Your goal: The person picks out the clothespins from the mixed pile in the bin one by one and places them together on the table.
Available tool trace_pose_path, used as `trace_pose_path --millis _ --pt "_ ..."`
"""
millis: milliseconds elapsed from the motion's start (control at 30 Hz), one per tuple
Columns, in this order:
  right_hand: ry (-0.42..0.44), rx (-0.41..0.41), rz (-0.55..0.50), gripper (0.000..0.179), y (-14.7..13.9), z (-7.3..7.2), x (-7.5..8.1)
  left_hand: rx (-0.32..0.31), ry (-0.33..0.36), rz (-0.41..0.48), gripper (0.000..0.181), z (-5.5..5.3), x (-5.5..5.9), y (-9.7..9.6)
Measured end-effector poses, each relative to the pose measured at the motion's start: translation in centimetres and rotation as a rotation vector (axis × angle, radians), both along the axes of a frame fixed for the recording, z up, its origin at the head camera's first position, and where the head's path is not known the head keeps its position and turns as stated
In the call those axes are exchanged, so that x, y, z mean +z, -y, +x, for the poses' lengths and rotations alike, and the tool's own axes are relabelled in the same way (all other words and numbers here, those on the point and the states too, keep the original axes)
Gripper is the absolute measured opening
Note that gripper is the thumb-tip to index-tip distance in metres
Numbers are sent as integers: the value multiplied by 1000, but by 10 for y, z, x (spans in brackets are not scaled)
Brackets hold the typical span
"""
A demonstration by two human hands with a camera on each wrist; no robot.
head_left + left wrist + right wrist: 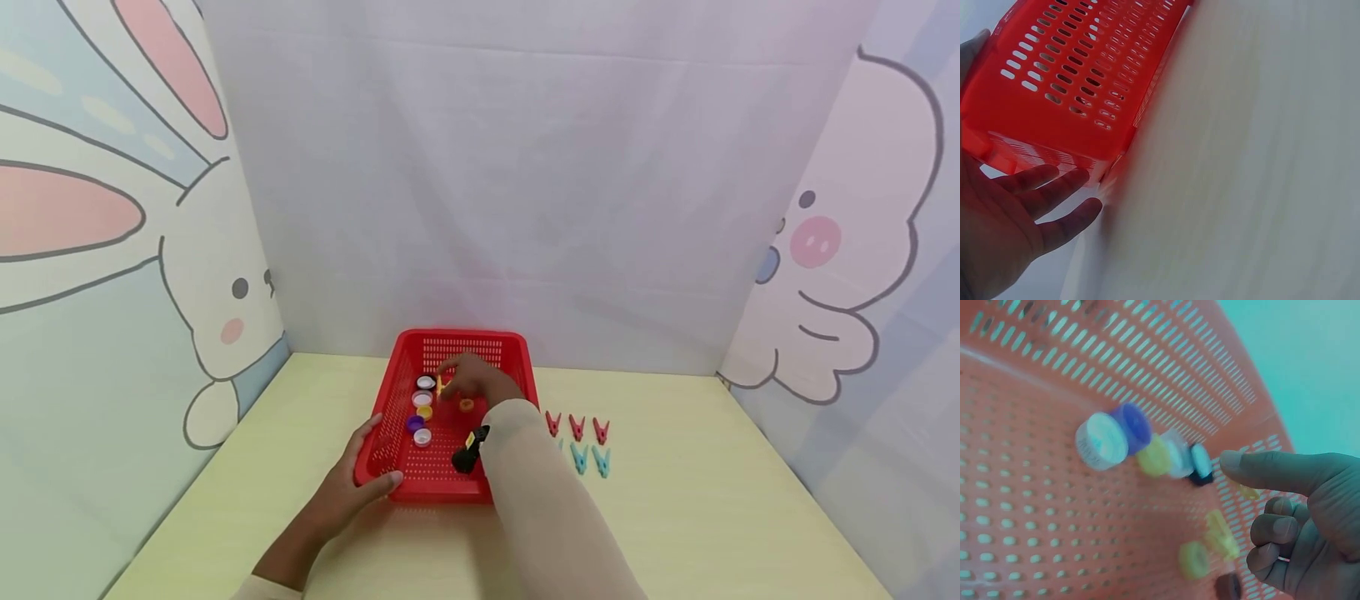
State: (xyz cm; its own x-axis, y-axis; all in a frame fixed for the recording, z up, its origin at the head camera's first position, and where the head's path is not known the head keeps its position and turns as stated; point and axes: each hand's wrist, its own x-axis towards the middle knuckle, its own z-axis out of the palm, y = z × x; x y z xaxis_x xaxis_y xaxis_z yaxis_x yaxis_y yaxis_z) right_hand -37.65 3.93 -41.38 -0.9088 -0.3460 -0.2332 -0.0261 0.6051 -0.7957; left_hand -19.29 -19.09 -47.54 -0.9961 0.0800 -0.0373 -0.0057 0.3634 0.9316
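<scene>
A red perforated basket [427, 492] stands on the table. My left hand [341, 492] rests at its front left corner, fingers spread along the outside and thumb on the front rim; in the left wrist view the fingers [1063, 200] look nearly straight. Inside the basket, my right hand [471, 375] pinches a small yellow clothespin [439, 386], partly hidden by the thumb. Another yellow clothespin [1221, 536] lies on the basket floor below. Along the basket's left side sit a white cap [422, 437], a purple cap [415, 424], a yellow cap [424, 412] and more caps.
Right of the basket lie three red clothespins [577, 427] in a row, with teal clothespins [580, 458] in front, one partly behind the right sleeve. A brownish-orange round cap [467, 405] is in the basket. Cloth walls [495, 192] enclose the table.
</scene>
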Motion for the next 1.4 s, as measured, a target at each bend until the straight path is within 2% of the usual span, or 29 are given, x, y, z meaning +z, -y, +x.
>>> trace_pose_path --millis 233,400,700,900,1033,1267,1400 --pt "-33 26 -28 58 7 1 21 6 -3 -12 109 -1 -1 1" --pt "-26 50 -43 63 12 4 36 0 -6 -14 110 -2 -3 2" --pt "-125 111 -45 61 13 22 68 -3 -6 -12 110 -3 -2 3" --pt "-186 132 -50 60 6 32 84 -6 -4 -3 111 -4 -3 4" --pt "-205 124 -45 57 -4 38 88 -8 -6 1 111 -4 -1 3" --pt "-148 89 -74 63 -28 49 86 -7 -4 1 112 -3 -2 4" --pt "-185 111 -49 61 -42 55 83 -4 -4 -5 112 -2 -2 4"
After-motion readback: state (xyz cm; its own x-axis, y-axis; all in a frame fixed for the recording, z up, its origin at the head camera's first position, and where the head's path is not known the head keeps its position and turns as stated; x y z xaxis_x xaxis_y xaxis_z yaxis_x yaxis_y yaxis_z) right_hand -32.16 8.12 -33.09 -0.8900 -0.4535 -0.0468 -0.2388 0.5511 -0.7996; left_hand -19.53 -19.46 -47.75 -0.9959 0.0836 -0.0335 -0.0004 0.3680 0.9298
